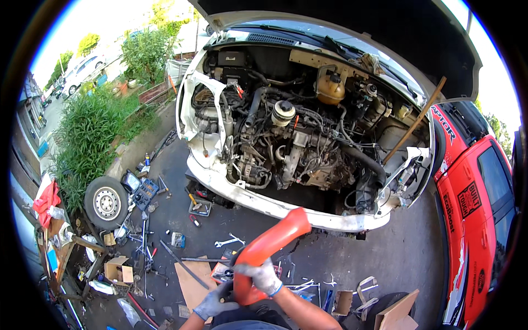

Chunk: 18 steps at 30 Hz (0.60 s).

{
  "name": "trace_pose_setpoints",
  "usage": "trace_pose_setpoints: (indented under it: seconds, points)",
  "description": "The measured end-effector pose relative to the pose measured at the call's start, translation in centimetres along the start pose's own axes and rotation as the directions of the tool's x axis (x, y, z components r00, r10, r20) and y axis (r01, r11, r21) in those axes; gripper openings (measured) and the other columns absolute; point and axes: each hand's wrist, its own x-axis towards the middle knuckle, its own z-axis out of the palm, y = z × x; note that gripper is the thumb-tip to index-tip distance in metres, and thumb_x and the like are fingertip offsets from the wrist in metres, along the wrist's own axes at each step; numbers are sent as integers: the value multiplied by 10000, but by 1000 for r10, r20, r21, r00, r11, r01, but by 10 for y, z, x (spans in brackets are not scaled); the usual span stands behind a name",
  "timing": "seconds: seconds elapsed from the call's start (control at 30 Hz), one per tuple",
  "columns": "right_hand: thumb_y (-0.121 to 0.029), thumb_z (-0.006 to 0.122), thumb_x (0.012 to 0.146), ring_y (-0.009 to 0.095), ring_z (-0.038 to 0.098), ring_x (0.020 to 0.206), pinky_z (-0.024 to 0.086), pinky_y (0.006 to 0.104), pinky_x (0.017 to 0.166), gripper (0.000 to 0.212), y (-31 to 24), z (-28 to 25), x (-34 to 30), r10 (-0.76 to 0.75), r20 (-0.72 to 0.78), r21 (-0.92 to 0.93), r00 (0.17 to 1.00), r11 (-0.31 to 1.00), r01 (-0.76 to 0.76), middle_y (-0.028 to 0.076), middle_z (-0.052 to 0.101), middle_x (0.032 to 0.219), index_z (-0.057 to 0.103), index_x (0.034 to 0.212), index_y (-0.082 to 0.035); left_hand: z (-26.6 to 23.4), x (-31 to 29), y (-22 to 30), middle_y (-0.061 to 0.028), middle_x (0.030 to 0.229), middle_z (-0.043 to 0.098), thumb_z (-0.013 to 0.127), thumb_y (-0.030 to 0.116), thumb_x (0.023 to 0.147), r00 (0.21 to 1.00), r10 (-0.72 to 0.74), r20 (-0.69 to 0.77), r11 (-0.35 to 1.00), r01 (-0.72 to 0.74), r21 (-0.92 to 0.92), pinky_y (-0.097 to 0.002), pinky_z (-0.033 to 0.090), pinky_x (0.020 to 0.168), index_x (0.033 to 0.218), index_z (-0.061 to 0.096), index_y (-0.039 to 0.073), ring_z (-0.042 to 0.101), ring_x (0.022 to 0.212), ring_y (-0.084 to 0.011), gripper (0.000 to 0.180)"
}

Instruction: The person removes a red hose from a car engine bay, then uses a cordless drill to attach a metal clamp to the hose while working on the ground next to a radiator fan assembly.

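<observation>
Your right grip (264, 278), in a gray glove, is closed around a fat, bent red pipe (265, 242). Your left grip (215, 303), in a gray glove too, is low down by the bottom end of the pipe. You have its fingers curled, but I cannot tell if they hold the pipe or just touch it. The pipe is up in front of you, and its top end points away and to the right. From where you look, that end covers a bit of the white bumper (236, 190).

Under your hands is the dark ground (396, 247). Near your left grip lies a flat piece of brown cardboard (188, 279). Past it you see some wrenches (226, 242), and a hammer (192, 199) by a small tray (203, 209). Farther left are a blue tool case (144, 193) and a wheel (106, 203) lying flat.

Behind the bumper you see the big, dirty engine (313, 154). The hood (374, 27) is up, and a wooden stick (415, 121) leans up to it. On your right stands a red truck (473, 231). Green plants (82, 132) grow on your left.
</observation>
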Motion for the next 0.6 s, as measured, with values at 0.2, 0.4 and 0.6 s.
trace_pose_setpoints:
  seconds: [0.2,0.4,0.6]
  points:
    - [-244,987,877,336,707,1316,560,486,1167,749,52,65,31,148,476,-625,867,750,216,171,741,1408,641,1508,-34,-86,13,91,-178,1602,680,967,667,849,936,246,-251,812,-341,-475,-475,480,1288,1671,522,-92,664,1486,-308,1205]
    - [-283,946,731,416,784,1173,621,480,1062,680,40,117,68,523,569,-788,635,568,238,210,826,1222,800,1371,-109,-130,29,130,-111,1389,777,1024,374,801,917,174,-358,939,-265,-221,-409,596,1116,1488,685,-11,754,1266,-237,857]
    - [-337,955,745,344,777,1215,617,476,1061,725,58,80,120,540,420,-857,730,500,124,153,819,1306,777,1421,-146,-131,87,110,-73,1298,792,989,200,826,828,76,-556,990,4,142,-378,627,1041,1415,723,30,755,1178,-201,668]
